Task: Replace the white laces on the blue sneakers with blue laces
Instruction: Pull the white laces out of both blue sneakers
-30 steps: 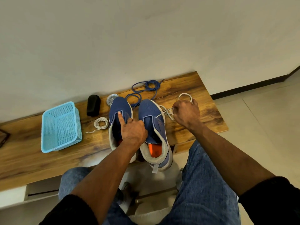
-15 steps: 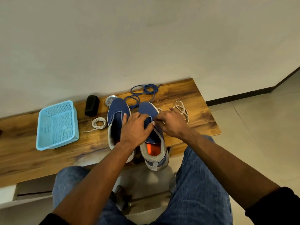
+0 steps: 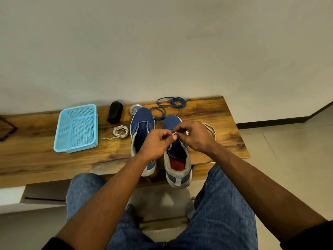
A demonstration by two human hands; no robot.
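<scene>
On the wooden table (image 3: 45,159) against the pale wall, two blue sneakers stand side by side, toes toward the wall. Both hands meet above the right sneaker (image 3: 177,159): the left hand (image 3: 156,143) and the right hand (image 3: 196,137) each have fingers curled, pinching a bit of white lace (image 3: 174,133) between them over the shoe's throat. More of that white lace (image 3: 210,129) loops out on the table just right of the right hand, which hides part of it. The left forearm crosses over the heel of the left sneaker (image 3: 142,123), whose tongue area shows no lace. A second white lace (image 3: 120,131) lies coiled just left of that shoe. Blue laces (image 3: 169,105) lie tangled beyond the toes, near the wall. A round silver tin (image 3: 135,108) touches the left sneaker's toe, a black object (image 3: 115,112) stands beside it, and a light blue mesh basket (image 3: 61,134) sits farther left. Jeans-clad knees show at the bottom.
</scene>
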